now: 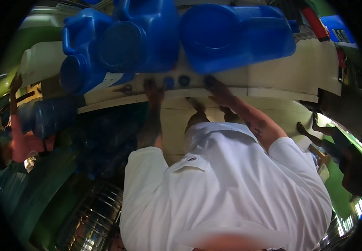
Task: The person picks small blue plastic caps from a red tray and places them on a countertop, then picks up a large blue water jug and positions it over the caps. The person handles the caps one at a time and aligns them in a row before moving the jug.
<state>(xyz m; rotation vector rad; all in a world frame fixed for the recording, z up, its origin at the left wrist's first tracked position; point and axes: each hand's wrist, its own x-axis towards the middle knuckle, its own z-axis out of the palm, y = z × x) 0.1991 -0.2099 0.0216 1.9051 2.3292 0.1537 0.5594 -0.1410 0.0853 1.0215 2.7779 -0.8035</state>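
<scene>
The fingers [152, 85] of the left hand [153, 90] lie flat and a little spread on the edge of the white bench [273, 75]. They hold nothing. The fingers of the right hand [216, 90] are also stretched out and rest on the same edge, pinching nothing. Both hands sit just below the blue jugs.

There are three big blue jugs lying on their sides on the bench. The right blue jug [235, 35] is the widest and its round bottom faces the person. The middle blue jug [141, 39] is just beside it, and the left blue jug [78, 54] has a handle and leans down toward the left edge. They are shiny plastic, all the same bright blue. The right hand is right under the right jug, and the left hand is under the middle one. It is too dark to tell if the fingertips touch the jugs.

Three small dark round caps [184, 80] sit in a row on the bench between the two hands.

One white jug [43, 62] lies further left. More dark blue bottles [53, 117] are stacked lower down on the left.

The person wears a white shirt [227, 184].
</scene>
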